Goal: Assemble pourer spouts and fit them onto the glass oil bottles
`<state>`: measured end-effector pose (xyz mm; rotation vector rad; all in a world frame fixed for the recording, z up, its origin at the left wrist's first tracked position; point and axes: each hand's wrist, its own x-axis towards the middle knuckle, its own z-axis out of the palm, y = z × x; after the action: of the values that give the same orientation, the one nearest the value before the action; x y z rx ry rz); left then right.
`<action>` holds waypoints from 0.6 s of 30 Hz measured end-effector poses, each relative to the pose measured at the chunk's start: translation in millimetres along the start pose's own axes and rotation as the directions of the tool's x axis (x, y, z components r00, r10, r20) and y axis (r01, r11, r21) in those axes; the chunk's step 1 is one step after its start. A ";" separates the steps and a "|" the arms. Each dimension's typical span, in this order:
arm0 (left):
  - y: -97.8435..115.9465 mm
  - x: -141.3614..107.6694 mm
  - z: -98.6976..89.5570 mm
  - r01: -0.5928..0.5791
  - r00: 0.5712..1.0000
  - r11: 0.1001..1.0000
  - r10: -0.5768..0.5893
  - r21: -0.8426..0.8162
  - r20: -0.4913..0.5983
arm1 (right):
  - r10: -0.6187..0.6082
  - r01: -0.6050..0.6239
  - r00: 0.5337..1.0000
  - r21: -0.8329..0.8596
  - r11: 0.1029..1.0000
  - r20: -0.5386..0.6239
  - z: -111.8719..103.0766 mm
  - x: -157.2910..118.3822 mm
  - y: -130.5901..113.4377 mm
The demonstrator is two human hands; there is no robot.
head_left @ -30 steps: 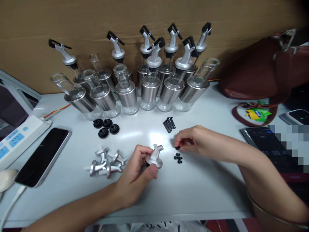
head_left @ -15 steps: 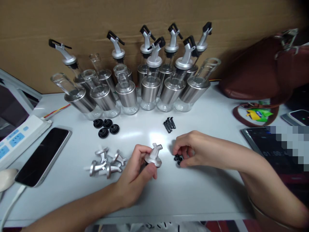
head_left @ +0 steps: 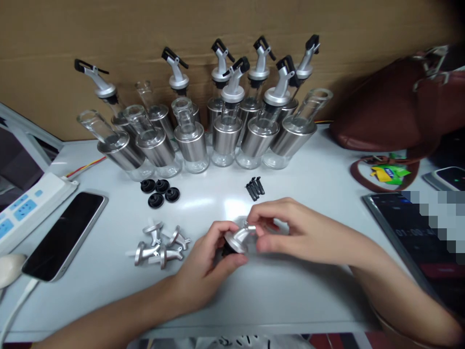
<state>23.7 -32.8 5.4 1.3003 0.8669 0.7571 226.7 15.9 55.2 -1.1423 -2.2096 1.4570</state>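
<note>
A silver pourer spout (head_left: 238,239) with a black base is gripped by my left hand (head_left: 205,264), its nozzle tilted to the right. Closed in a pinch, my right hand (head_left: 296,233) is at the nozzle tip; whatever small piece lies between its fingertips is hidden. Several more silver spouts (head_left: 155,254) lie in a loose group left of my left hand. Beyond them sit several round black stoppers (head_left: 156,199). A short row of black levers (head_left: 255,188) rests on the table past my right hand.
Glass bottles with steel bands (head_left: 191,145) stand in rows at the back, some topped with pourers. On the left are a phone (head_left: 67,235) and a power strip (head_left: 22,208). To the right lie a brown bag (head_left: 385,104), a small wrapper (head_left: 390,173) and a tablet-like screen (head_left: 388,218).
My right hand has moved left from the small black pieces to the spout's nozzle. My left hand has tipped the spout to the right. The pieces are now hidden from view.
</note>
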 end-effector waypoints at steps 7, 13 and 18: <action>-1.3 -2.0 -1.5 -0.205 0.970 0.978 0.207 0.028 -0.127 | -0.061 0.063 0.998 0.089 0.994 -0.022 14.8 2.2 -3.5; 13.2 6.5 -18.9 -0.553 0.761 0.519 0.633 0.652 0.142 | -0.069 0.053 0.996 0.281 0.958 0.050 16.3 -1.1 -7.1; 21.9 11.6 -21.5 -0.416 0.777 0.280 0.603 0.865 0.179 | 0.006 0.052 0.993 0.468 0.882 -0.120 28.5 2.2 -8.6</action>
<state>10.7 -9.6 24.6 2.6096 1.0387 0.9892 204.4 -2.9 48.9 -0.9962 -1.6478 1.7365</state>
